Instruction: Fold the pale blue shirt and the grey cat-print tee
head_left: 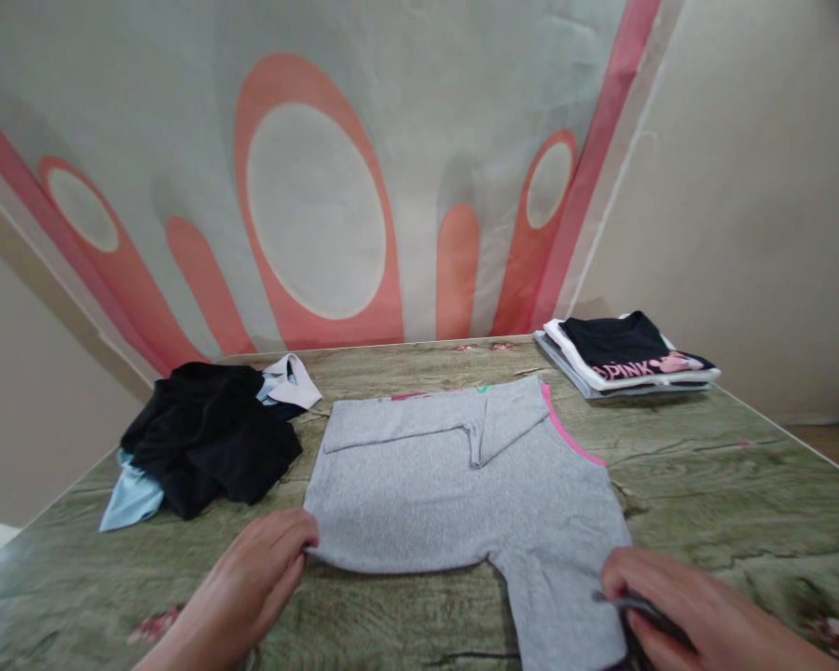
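Note:
A grey T-shirt [419,503] with a pink neckline lies flat on the table, its far side folded over with that sleeve turned back on top. At the shirt's lower left corner, my left hand [262,568] pinches the hem between thumb and fingers. My right hand [678,601] is closed on the fabric by the near sleeve, at the shoulder side, where a darker fold of cloth shows between the fingers. The near sleeve [566,606] stretches toward me between the two hands, its end close to the bottom of the view.
On the left lies a loose heap of black clothing [210,438] with light blue and white pieces beneath. At the back right sits a stack of folded shirts [629,359], a black printed one on top. Behind the wood-patterned table [384,620] rises a patterned wall [419,140].

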Tool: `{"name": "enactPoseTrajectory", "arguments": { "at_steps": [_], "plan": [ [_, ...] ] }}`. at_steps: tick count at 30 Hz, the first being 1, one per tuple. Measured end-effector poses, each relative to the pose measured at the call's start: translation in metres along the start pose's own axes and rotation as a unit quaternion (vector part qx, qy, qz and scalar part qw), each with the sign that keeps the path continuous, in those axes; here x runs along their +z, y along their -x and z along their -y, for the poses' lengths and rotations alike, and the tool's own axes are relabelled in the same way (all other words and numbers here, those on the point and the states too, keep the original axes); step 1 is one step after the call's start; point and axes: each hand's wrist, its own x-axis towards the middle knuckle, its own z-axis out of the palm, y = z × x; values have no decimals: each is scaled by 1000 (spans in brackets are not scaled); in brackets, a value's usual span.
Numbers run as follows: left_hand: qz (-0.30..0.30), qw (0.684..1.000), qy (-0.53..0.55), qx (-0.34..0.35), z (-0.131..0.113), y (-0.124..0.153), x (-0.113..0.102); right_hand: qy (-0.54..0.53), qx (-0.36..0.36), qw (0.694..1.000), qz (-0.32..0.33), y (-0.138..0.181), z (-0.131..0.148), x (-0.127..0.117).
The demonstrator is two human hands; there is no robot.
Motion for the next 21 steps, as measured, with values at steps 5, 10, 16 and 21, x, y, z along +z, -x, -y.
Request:
{"name": "enactPoseTrajectory", "arguments": {
  "at_steps": [5, 10, 16, 21],
  "plan": [
    [38, 984, 138, -106, 10, -38, -21, -68, 33, 996, 49, -34, -20, -40],
    [41, 941, 278, -190, 31, -92, -25, -197, 48, 979, 31, -90, -62, -62],
    [-3, 848, 448, -284, 46, -113, 13, -315, 159, 929, -107, -121, -95, -37],
    [35, 825, 486, -287, 48, -101, 21, -431, 121, 892, -66, -117, -100, -25]
  ]
}}
